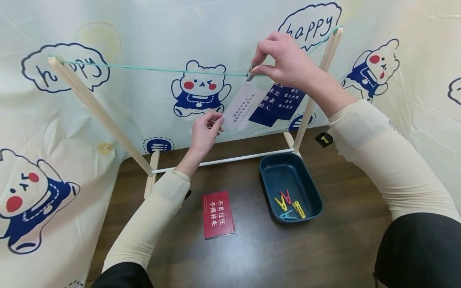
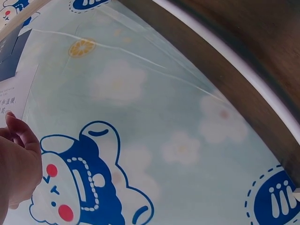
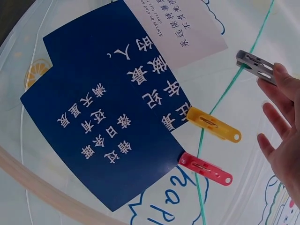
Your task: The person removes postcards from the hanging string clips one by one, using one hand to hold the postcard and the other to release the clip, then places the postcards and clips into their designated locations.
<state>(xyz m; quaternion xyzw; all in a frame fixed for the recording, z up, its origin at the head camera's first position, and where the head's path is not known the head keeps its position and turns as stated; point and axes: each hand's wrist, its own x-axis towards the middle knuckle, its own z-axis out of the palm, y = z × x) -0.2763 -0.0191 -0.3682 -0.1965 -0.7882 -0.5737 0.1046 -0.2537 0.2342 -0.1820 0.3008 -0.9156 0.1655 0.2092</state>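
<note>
My right hand (image 1: 284, 60) pinches a grey clothespin (image 3: 258, 66) at the green string (image 3: 228, 90). In the right wrist view, a gap shows between that clothespin and the pale printed card (image 3: 187, 35). My left hand (image 1: 206, 130) pinches the pale card's lower left edge between thumb and fingertips, as the head view shows; the left wrist view has this hand (image 2: 21, 161) only partly in frame. Beside the pale card hang two dark blue cards (image 3: 108, 108) with white writing. A yellow clothespin (image 3: 213, 124) and a red clothespin (image 3: 205, 168) fix them to the string.
Wooden posts (image 1: 101, 114) carry the string, with a white bar (image 1: 245, 159) low between them. On the brown table, a dark blue tray (image 1: 264, 180) contains several clothespins (image 1: 286, 198). Red cards (image 1: 218, 214) lie left of it. A printed curtain (image 1: 144, 32) hangs behind.
</note>
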